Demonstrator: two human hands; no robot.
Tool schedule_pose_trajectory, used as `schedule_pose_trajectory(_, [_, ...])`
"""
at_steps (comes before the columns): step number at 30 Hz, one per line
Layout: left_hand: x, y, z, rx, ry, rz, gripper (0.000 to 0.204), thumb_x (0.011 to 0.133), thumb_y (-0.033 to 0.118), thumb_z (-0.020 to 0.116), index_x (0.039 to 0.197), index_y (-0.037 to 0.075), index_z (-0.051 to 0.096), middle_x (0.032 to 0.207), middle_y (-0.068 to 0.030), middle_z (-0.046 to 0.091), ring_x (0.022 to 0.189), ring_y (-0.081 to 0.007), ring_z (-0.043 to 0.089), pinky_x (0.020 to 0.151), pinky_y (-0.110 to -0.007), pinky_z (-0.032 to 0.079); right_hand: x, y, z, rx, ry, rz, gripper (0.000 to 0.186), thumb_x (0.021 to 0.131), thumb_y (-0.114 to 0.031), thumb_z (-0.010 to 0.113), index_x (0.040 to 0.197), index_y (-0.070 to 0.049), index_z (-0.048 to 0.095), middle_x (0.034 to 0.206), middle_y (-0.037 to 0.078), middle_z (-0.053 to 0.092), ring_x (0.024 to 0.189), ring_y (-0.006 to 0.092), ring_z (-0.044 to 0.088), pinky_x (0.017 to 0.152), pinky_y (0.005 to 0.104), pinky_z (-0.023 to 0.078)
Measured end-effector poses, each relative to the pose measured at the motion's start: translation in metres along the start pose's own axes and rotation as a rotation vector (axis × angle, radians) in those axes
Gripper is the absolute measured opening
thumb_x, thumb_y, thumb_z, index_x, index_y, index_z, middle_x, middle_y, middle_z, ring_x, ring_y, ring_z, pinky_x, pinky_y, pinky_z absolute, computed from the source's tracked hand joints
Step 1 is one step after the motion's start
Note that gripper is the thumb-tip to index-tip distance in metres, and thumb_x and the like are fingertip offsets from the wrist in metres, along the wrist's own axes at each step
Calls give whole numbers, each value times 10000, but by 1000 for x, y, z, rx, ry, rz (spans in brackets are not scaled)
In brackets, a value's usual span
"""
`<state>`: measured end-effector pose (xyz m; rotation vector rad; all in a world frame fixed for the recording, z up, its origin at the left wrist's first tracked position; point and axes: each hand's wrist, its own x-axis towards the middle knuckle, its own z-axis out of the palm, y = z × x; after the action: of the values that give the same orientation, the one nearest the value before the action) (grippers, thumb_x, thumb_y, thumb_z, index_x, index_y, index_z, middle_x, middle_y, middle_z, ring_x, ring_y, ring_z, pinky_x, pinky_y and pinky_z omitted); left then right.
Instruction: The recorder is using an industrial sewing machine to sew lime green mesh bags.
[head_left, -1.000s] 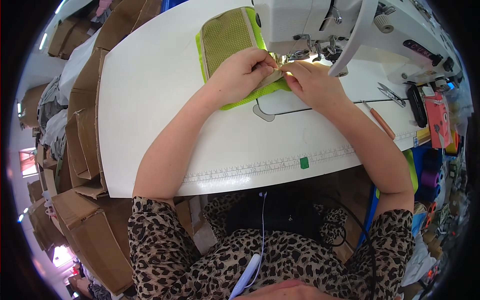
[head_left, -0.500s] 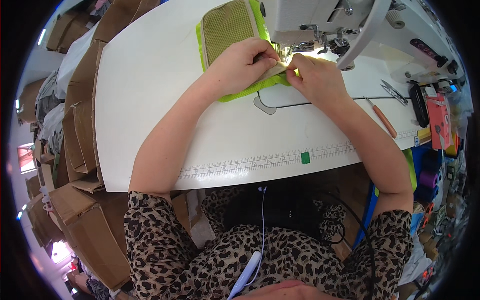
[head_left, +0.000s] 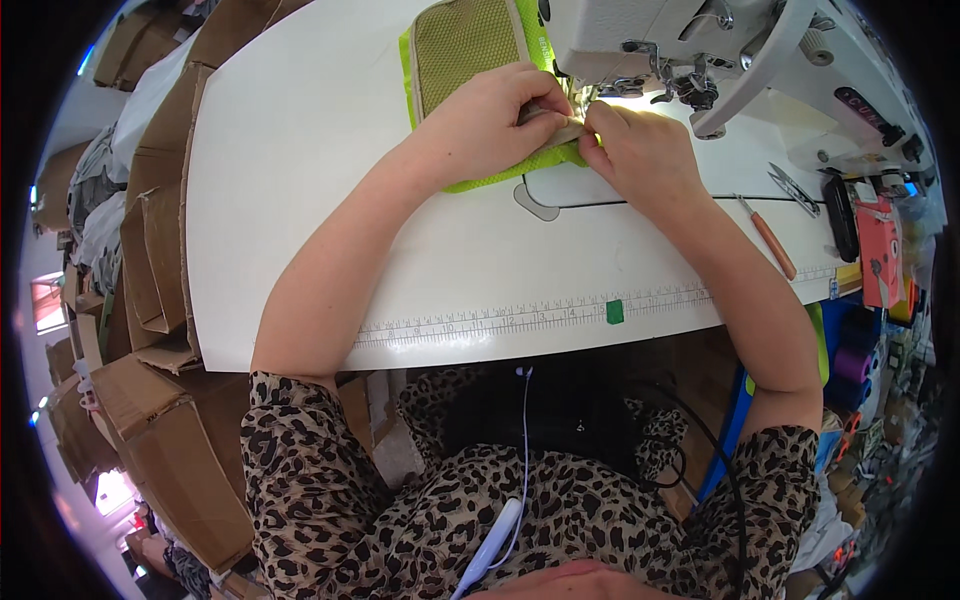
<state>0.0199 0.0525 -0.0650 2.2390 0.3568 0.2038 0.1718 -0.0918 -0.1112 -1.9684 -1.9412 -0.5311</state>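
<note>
My left hand [head_left: 492,120] pinches a beige strip [head_left: 565,132] along the near edge of a lime-green fabric piece [head_left: 475,180], which carries an olive mesh panel [head_left: 465,55]. My right hand [head_left: 645,158] has thumb and forefinger closed on the same strip just to the right. Both hands are close in front of the needle area of a white sewing machine [head_left: 620,30]; the exact point under the presser foot is partly hidden by my fingers.
On the white table [head_left: 290,170] lie thread snips [head_left: 795,190], a wooden-handled tool [head_left: 770,240], a black oblong object [head_left: 840,220] and a pink box [head_left: 880,250]. A printed scale runs along the front edge. Cardboard boxes [head_left: 160,440] line the left; thread spools [head_left: 855,360] sit at right.
The whole view has shifted a little, so the table sits higher in the picture. My hands stay pinched on the fabric by the needle, with only slight finger movement.
</note>
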Motion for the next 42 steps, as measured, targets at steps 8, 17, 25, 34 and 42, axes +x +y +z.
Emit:
schedule_pose_trajectory(8, [-4, -8, 0, 225, 85, 356, 201, 885, 135, 652, 1077, 83, 682, 919, -77, 570, 870, -218, 575, 760, -325, 477, -1, -1, -6, 73, -72, 2, 172, 876, -237, 628, 873, -87, 544, 714, 48, 653, 556, 231, 642, 461, 341, 513])
schedule_pose_trajectory(17, [-6, -2, 2, 186, -5, 294, 151, 873, 135, 661, 995, 53, 696, 970, -80, 588, 937, -234, 593, 821, -343, 494, 0, -6, -32, 78, -201, -59, 75, 829, -132, 594, 794, -70, 569, 689, 50, 632, 605, 232, 650, 500, 352, 514])
schedule_pose_trajectory(25, [-5, -7, 5, 337, 17, 481, 136, 853, 127, 671, 974, 71, 698, 1100, -31, 651, 1031, -239, 583, 913, -350, 486, -4, -3, -44, 33, -221, -91, 48, 753, -69, 605, 796, -86, 592, 703, 26, 602, 674, 183, 639, 540, 327, 492])
schedule_pose_trajectory(34, [-7, -2, 3, 370, -1, 480, 116, 843, 122, 675, 954, 89, 668, 1070, -1, 668, 990, -225, 575, 878, -340, 486, -4, -2, -54, 60, -197, -67, 92, 769, -64, 588, 848, -102, 617, 710, 24, 611, 621, 185, 630, 527, 322, 475])
schedule_pose_trajectory(42, [-5, -4, 4, 333, -16, 412, 111, 848, 141, 678, 947, 94, 665, 1039, 8, 672, 974, -224, 575, 871, -337, 475, -4, 9, -62, 264, -339, 51, 356, 794, -75, 559, 1128, -142, 661, 803, 79, 660, 618, 259, 626, 584, 376, 494])
